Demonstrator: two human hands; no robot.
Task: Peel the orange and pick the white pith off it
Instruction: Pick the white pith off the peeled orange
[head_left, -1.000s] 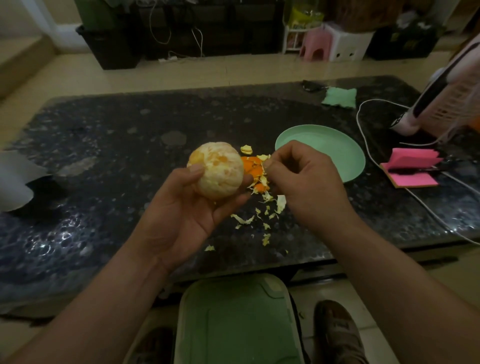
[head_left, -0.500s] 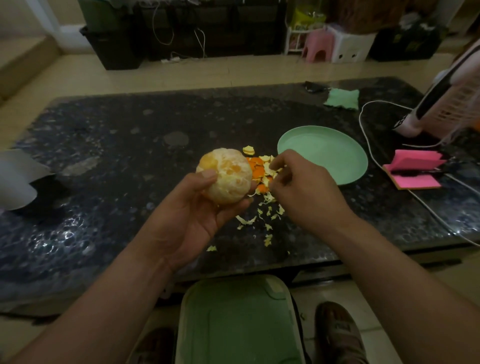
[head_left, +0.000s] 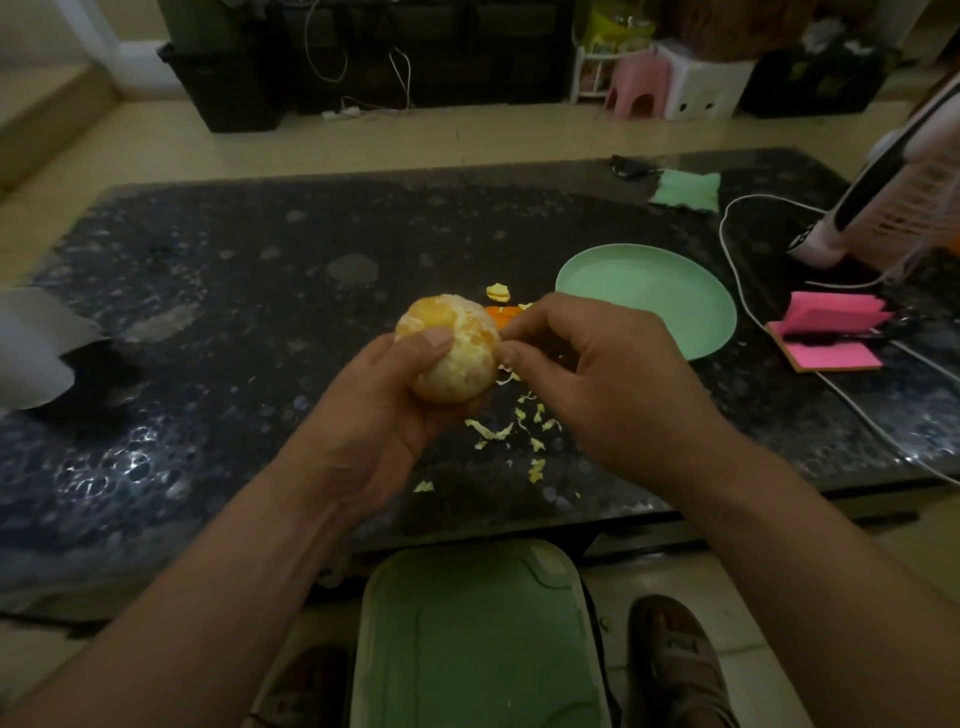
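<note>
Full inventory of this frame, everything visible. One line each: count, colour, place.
table: 1, dark speckled, centre
orange: 1, pale yellow-orange, peeled, held above the table
peel scraps: many, pale yellow and orange, on the table below the orange
plate: 1, mint green, on the table right of the orange
notepad: 1, pink, right of the plate
cable: 1, white, table's right end
cloth: 1, green, table's far right edge
container: 1, pale green, on the floor below the table's near edge
stool: 1, pink, floor beyond the table
left hand: 1, grips the orange
right hand: 1, fingertips pinch at the orange's right side
</note>
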